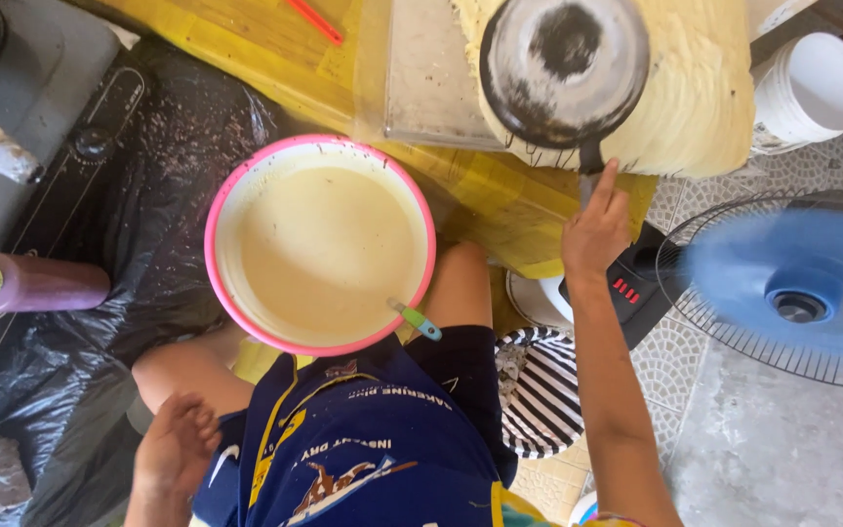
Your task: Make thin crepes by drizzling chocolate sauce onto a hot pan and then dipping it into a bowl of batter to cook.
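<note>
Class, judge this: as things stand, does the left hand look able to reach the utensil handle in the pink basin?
Probably yes: the left hand rests on the knee, empty, and nothing stands between it and the green-tipped handle at the pink basin rim.

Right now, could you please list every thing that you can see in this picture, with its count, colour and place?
Pan: one, dark and grey, upside down over the crepe stack, top.
Crepe stack: one, pale yellow, top right.
Basin: one, pink rim, full of cream batter, centre.
Ladle handle: one, green and blue, in the basin.
Squeeze bottle: one, purple with green cap, left.
Bucket: one, white, top right.
Fan: one, blue, right.
Striped bowl: one, black and white, floor.
Left hand: on the knee.
Right hand: at the pan handle.
</note>
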